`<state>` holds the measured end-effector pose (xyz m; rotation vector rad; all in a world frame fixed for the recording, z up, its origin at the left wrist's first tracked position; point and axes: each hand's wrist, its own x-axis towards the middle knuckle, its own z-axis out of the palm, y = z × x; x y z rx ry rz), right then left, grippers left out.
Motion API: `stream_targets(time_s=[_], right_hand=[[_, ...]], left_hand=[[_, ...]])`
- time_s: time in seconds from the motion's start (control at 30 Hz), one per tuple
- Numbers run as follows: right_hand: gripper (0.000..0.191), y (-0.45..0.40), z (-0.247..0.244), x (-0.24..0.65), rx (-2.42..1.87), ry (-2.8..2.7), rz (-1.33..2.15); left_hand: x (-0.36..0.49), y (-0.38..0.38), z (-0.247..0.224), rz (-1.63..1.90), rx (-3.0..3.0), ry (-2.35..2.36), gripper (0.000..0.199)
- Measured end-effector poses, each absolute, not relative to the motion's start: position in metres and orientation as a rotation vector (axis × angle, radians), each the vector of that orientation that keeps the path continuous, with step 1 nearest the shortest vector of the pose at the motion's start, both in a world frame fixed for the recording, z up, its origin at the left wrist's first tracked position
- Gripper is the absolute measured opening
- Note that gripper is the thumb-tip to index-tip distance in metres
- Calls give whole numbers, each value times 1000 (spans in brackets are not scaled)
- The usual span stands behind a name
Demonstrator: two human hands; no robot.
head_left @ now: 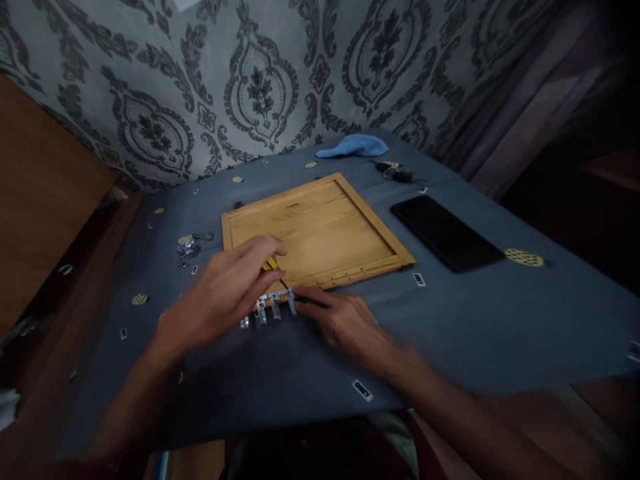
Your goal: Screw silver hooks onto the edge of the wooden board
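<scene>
A framed wooden board [305,223] lies flat on the cloth-covered table, with several small holes along its near edge. Several silvery metal hooks [275,305] sit in a row at the left part of that edge. In my left hand [225,280], closed over it from above, is a yellow-handled screwdriver [271,264]; its dark shaft slants down to the rightmost hook. My right hand [345,323] pinches at the right side of this same hook, its thumb and forefinger close together. Where the screwdriver tip meets the hook is too small to make out.
Loose metal pieces [189,248] lie left of the board. A black phone-like slab [447,232] is on the right, with dark-handled tools [397,172] behind it. A blue cloth [355,145] rests at the back, near the patterned wall [260,87]. Wooden furniture [45,193] stands left.
</scene>
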<state>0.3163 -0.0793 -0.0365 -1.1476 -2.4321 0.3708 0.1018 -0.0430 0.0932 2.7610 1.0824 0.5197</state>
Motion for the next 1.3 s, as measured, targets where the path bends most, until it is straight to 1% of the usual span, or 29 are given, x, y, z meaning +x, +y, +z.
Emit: stream_targets(time_s=[0.17, 0.47, 0.8, 0.97, 1.0, 1.1, 1.17, 1.3], right_hand=[[53, -79, -40, 318, -1119, -2406, 379], [60, -79, -39, 316, -1150, -2430, 374], [53, -80, -39, 317, -1137, -2413, 350], [55, -79, -40, 316, -1093, -2393, 321], [56, -79, -40, 316, -1094, -2396, 309], [57, -79, -41, 316, -1098, -2418, 286], [57, -79, -42, 316, -1097, -2426, 274], [57, -79, -44, 317, -1085, -2412, 261]], left_hand=[[95, -42, 105, 579, 2748, 1199, 10], [98, -42, 92, 551, 2798, 1064, 10], [102, -43, 87, 496, 2773, 1053, 11], [100, -35, 89, 617, 2619, 1181, 5], [99, -31, 87, 653, 2545, 1232, 5], [93, -10, 71, 772, 2265, 1348, 16], [85, 7, 57, 847, 2165, 1357, 17], [65, 33, 37, 798, 2131, 1293, 24]])
